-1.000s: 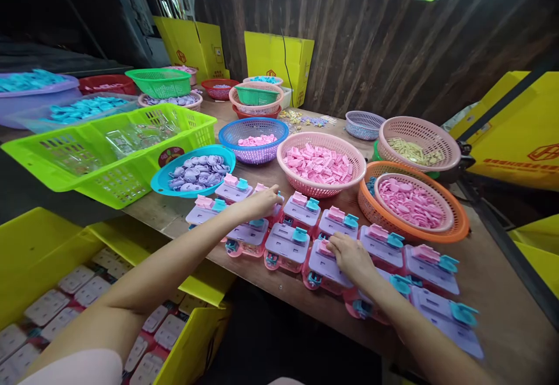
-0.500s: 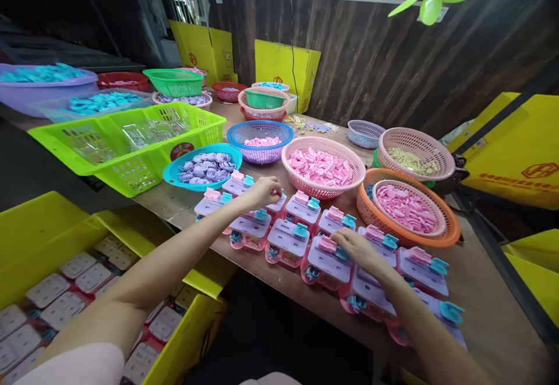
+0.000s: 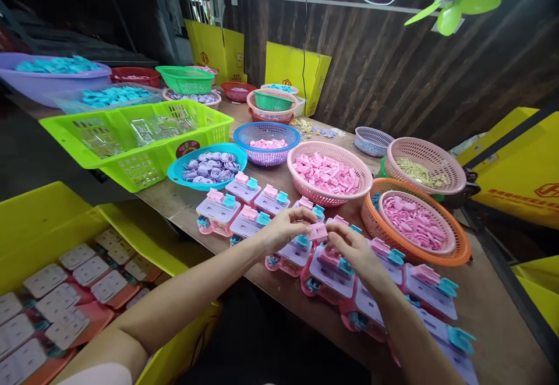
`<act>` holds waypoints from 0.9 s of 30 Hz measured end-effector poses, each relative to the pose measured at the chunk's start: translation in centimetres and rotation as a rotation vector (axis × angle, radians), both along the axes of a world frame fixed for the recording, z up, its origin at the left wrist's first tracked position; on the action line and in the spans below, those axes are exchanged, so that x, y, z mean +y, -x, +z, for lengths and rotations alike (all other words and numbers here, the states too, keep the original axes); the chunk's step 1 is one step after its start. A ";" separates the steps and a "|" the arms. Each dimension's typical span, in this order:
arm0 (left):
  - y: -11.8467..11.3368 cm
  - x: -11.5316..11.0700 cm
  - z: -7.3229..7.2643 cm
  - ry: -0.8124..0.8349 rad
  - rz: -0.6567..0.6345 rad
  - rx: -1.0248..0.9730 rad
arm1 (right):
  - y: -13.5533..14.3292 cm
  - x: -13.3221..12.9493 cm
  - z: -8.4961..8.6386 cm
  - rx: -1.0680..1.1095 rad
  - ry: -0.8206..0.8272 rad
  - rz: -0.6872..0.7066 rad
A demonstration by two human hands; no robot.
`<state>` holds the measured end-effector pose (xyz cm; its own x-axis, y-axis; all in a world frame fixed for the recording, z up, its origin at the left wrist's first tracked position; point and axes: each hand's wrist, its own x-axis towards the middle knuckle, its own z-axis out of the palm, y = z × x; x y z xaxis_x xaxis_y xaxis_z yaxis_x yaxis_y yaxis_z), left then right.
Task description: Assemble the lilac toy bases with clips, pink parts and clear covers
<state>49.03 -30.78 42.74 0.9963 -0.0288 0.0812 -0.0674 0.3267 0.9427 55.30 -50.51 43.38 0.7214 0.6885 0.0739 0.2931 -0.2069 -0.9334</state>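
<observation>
Above the purple-topped toys (image 3: 218, 209), near side of the pink basket (image 3: 308, 191), the left hand (image 3: 285, 232) pinches a small pink piece (image 3: 317, 233), its right edge meeting the right hand (image 3: 357, 254), whose grip I cannot tell

Left arm (image 3: 196, 297): extends from the lower left, bent at the elbow (image 3: 133, 344), pale sleeve (image 3: 98, 374) above it
Left hand (image 3: 288, 229): fingers (image 3: 303, 212) arched forward, closed in a pinch
Right forearm (image 3: 406, 327): bare, slanting in from the lower right
Right hand (image 3: 354, 250): back upward, fingers bent, tips near the left hand's
</observation>
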 end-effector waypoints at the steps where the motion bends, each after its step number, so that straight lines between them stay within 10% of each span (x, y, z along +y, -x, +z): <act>1: 0.2 0.4 -0.3 0.004 0.017 0.003 | -0.2 -0.9 -0.2 -0.079 0.034 -0.099; 6: 1.3 0.7 -1.2 0.074 -0.003 0.068 | 1.8 -3.3 -2.2 -0.380 0.091 -0.422; 13: 2.0 -2.2 -1.4 0.223 -0.059 0.070 | 6.0 0.3 -3.9 0.001 -0.173 -0.230; 19: 3.4 -0.8 -1.7 0.371 -0.136 0.330 | 4.8 0.4 -4.0 -0.671 -0.080 -0.010; 27: 6.8 1.9 -1.0 -0.030 -0.299 0.264 | 7.6 2.3 -5.2 -0.649 -0.181 0.210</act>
